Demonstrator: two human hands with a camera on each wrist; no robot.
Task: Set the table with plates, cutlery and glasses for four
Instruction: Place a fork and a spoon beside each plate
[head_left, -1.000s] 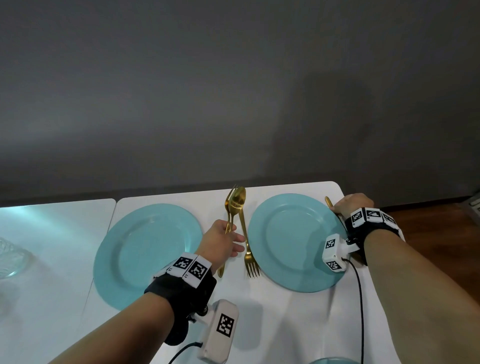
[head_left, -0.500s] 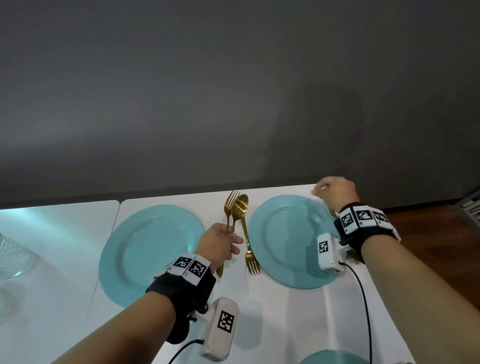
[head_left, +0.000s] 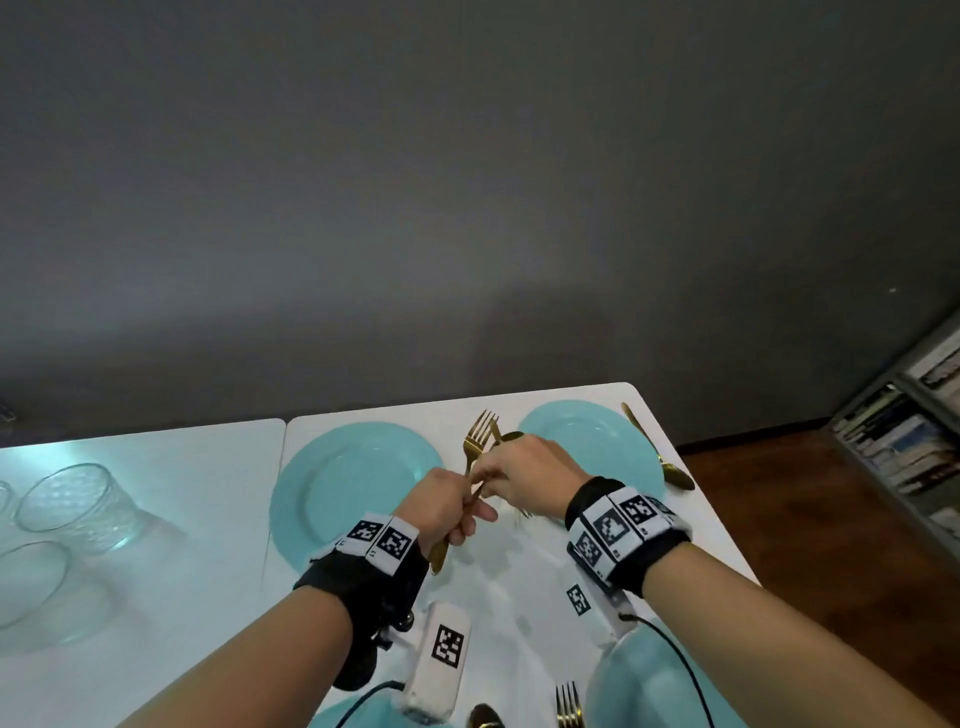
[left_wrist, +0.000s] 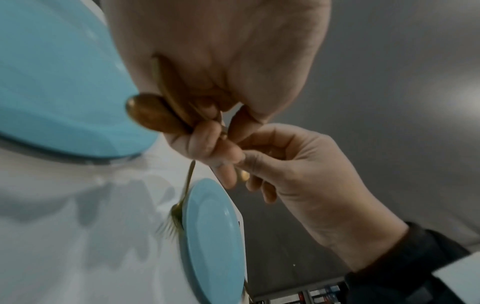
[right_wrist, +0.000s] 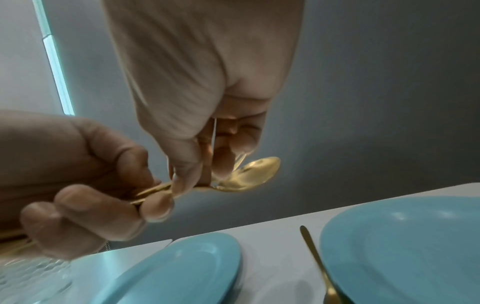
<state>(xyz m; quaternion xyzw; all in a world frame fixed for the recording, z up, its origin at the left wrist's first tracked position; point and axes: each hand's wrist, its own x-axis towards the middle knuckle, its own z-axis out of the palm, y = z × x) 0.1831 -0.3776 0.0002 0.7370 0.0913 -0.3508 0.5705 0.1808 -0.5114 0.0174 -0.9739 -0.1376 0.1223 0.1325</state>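
My left hand (head_left: 460, 512) grips the handles of a gold fork (head_left: 479, 434) and a gold spoon (right_wrist: 249, 174), raised between the two far teal plates (head_left: 358, 483) (head_left: 587, 441). My right hand (head_left: 491, 475) has reached across and pinches the spoon near its neck, as the right wrist view shows. Another gold fork (left_wrist: 182, 205) lies on the table left of the right plate, mostly hidden under my right hand in the head view. A second gold spoon (head_left: 660, 452) lies right of that plate.
Several clear glasses (head_left: 78, 504) stand on the left part of the white table (head_left: 197, 571). Two nearer teal plates (head_left: 660, 680) (head_left: 358, 712) with a fork (head_left: 569, 704) and a spoon (head_left: 485, 717) show at the bottom edge. A bookshelf (head_left: 904, 441) stands right.
My right hand left the spoon beside the right plate and moved left to my left hand, where it now pinches the held spoon. The left hand has raised its cutlery slightly.
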